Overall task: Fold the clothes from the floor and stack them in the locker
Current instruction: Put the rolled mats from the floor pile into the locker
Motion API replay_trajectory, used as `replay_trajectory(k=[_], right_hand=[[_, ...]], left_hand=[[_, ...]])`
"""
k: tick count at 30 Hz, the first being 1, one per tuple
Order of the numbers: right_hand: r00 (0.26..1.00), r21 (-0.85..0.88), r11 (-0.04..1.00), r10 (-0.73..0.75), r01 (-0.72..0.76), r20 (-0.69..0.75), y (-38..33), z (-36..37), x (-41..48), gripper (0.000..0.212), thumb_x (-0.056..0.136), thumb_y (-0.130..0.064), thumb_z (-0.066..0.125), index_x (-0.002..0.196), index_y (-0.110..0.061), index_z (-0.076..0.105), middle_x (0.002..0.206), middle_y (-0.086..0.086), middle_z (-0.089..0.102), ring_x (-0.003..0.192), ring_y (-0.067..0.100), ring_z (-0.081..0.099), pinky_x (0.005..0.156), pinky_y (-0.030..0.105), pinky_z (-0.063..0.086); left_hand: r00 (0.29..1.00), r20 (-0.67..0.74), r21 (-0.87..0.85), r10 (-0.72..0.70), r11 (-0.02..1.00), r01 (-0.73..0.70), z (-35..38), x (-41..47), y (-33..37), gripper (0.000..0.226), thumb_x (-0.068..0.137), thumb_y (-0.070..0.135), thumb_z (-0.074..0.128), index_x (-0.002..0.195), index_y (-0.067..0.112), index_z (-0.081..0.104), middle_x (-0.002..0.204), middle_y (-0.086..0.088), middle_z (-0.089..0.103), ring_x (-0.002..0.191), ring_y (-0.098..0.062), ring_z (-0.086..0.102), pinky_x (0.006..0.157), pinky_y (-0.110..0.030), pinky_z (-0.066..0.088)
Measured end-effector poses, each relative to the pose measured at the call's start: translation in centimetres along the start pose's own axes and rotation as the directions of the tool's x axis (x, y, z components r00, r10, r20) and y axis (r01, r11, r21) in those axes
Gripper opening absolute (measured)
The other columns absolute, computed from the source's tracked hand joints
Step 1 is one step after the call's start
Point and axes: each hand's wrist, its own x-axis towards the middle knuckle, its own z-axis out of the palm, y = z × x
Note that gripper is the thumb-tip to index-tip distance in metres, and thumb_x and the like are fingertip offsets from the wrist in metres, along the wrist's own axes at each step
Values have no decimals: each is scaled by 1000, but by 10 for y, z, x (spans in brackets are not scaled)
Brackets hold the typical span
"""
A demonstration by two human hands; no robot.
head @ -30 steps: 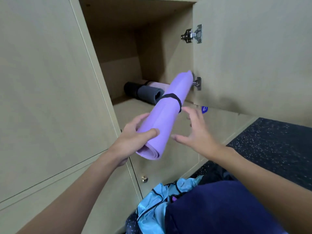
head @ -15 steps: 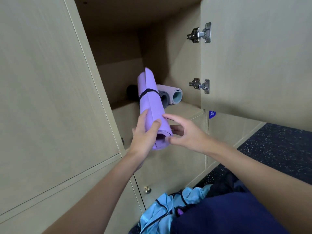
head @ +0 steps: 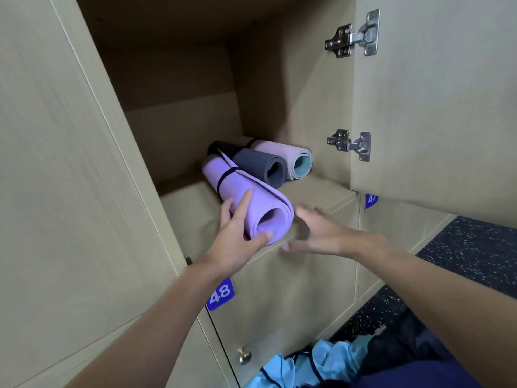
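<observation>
Tag (head: 221, 294) reads 48; left hand (head: 237, 243) grips purple mat (head: 243, 189).

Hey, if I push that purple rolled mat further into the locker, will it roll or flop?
Apt to roll: the purple mat is a cylinder on the flat shelf, though the grey mat beside it should stop it. Probably light; the left hand alone grips its end. One black strap holds it, and the outer edge looks loose, so it may unfurl slightly.
</observation>
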Motion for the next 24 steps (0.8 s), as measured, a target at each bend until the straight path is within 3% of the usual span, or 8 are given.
replay_trajectory(k=[2, 4, 7, 10, 13, 15, 20, 24], right_hand=[[998, -258, 965, 47, -53, -32, 15, -7, 12, 89, 77, -60, 73, 151, -35, 29, 160, 0, 25, 152, 17, 9, 123, 39, 1], [993, -323, 940, 83, -107, -86, 22, -14, 22, 98, 71, -71, 71, 152, -35, 29, 164, 2, 18, 152, 17, 4, 121, 37, 0], [992, -325, 938, 105, -123, -72, 29, -22, 33, 106, 59, -77, 72, 150, -43, 30, 165, 0, 15, 152, 15, 6, 119, 36, 1], [994, -323, 941, 93, -104, -50, 34, -27, 38, 105, 57, -76, 74, 149, -46, 31, 165, -3, 14, 152, 12, 5, 118, 35, 0], [995, -308, 946, 100, -104, -30, 35, -29, 40, 106, 60, -73, 75, 150, -44, 30, 165, -5, 12, 152, 10, 2, 118, 33, -2], [995, -282, 955, 100, -97, -2, 36, -30, 40, 105, 61, -72, 75, 151, -43, 29, 166, -5, 11, 151, 9, 0, 118, 32, -3], [994, -255, 962, 105, -92, 38, 38, -34, 41, 103, 64, -73, 73, 151, -44, 27, 166, -7, 7, 151, 7, -4, 117, 31, -5], [993, -243, 965, 108, -95, 41, 36, -35, 40, 102, 64, -71, 74, 151, -43, 29, 166, -8, 8, 151, 7, -3, 117, 31, -4]], left_hand=[[998, 63, -19, 2, 1000, -1, 1, 8, -5, 102, 85, 25, 76, 153, 54, 5, 157, 24, -15, 140, 16, 9, 98, -3, 30], [995, 96, -1, 8, 1000, -8, 2, 20, -8, 106, 85, 17, 77, 154, 51, 4, 159, 19, -18, 137, 16, 8, 87, 8, 22], [999, 50, 31, 12, 999, -14, 7, 41, -11, 101, 89, 16, 74, 156, 47, 5, 163, 12, -17, 147, 4, 5, 95, -1, 15], [1000, 19, 77, 13, 997, -14, 13, 59, -13, 97, 92, 19, 71, 156, 43, 3, 165, 5, -17, 150, -3, 6, 91, 1, 14], [1000, -3, 96, -6, 995, 6, 16, 74, -12, 96, 89, 24, 71, 155, 45, 4, 164, 7, -17, 145, -5, 23, 96, -10, 24], [1000, -14, 89, -16, 996, 17, 17, 79, -11, 95, 86, 27, 73, 152, 49, 8, 162, 10, -13, 130, -5, 36, 94, -14, 30], [998, -51, 53, 25, 998, -22, 11, 90, -18, 90, 75, 23, 81, 140, 50, 24, 158, 9, 7, 118, -3, 38, 73, 7, 30], [997, -78, 39, 9, 999, -6, 18, 90, -20, 91, 83, 15, 75, 149, 49, 23, 161, 9, -4, 119, 8, 32, 80, 4, 29]])
